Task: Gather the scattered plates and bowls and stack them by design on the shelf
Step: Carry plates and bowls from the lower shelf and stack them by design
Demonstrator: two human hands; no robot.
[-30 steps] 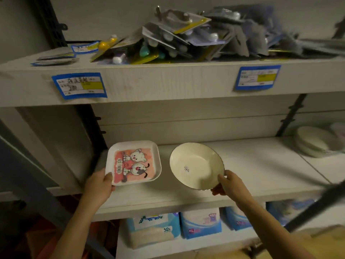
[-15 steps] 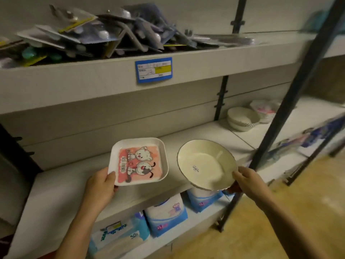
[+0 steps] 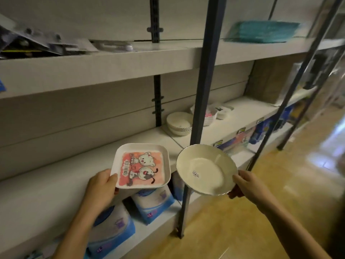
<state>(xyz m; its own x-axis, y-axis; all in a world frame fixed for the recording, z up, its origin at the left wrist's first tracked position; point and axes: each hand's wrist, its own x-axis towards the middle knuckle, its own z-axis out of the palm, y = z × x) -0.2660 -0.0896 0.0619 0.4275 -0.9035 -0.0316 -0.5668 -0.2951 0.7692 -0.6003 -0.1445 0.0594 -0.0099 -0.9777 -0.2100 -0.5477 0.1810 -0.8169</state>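
We hold two dishes in air before middle shelf [image 3: 56, 186]. Our left hand [image 3: 101, 186] closed on lower left corner of square cartoon plate [image 3: 141, 166], thumb on rim. Our right hand [image 3: 246, 184] closed on right edge of round cream bowl [image 3: 205, 169], tilted toward us, small label inside. Plate and bowl side by side, apart. Further right on shelf: stack of cream bowls [image 3: 178, 124], beside it stack of square plates [image 3: 211, 114], partly hidden behind dark upright post [image 3: 205, 90].

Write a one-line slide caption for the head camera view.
Left hand holds a square cartoon plate, right hand a round cream plate, before the shelf.
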